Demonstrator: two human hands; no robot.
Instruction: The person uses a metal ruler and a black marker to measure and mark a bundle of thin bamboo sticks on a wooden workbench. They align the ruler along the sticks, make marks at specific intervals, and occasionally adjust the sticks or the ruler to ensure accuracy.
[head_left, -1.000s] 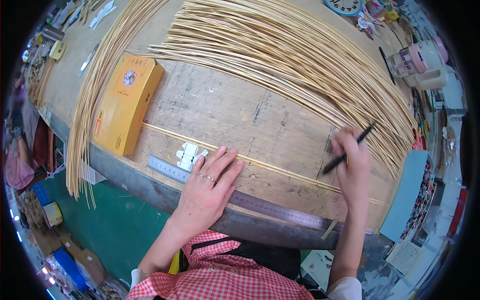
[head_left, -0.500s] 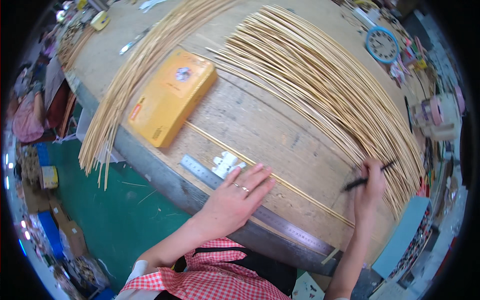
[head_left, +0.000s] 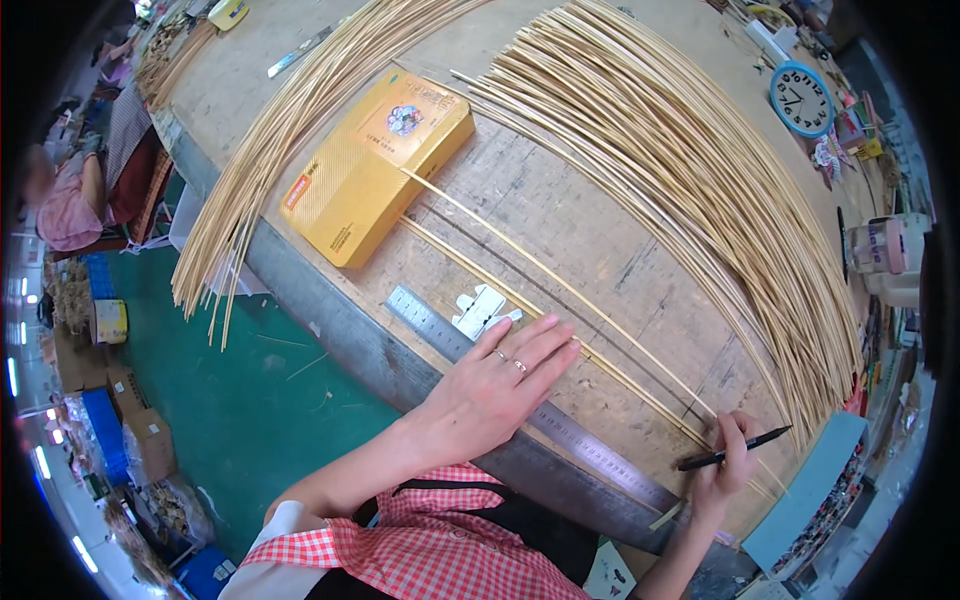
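My left hand (head_left: 500, 385) lies flat, fingers stretched, across thin bamboo-like sticks (head_left: 640, 388) and a metal ruler (head_left: 600, 466) along the table's near edge. Beside its fingertips sits a small white fitting (head_left: 480, 311). My right hand (head_left: 728, 465) holds a black pen (head_left: 765, 441) and also pinches the near end of one thin stick (head_left: 500, 233). That stick slants over the tabletop, its far end at the yellow box (head_left: 345, 175). The laid sticks' far ends meet the box's lower edge.
A large bundle of sticks (head_left: 680, 170) spreads on the right; another bundle (head_left: 255, 190) overhangs the left edge. A utility knife (head_left: 290, 60) lies at the back. On the right are a blue clock (head_left: 802, 98) and a blue-grey board (head_left: 810, 485). A seated person (head_left: 75, 205) is at far left.
My right hand has come from the large bundle toward the near edge, bringing one stick with it and keeping the pen. My left hand stays on the sticks; the view has shifted slightly.
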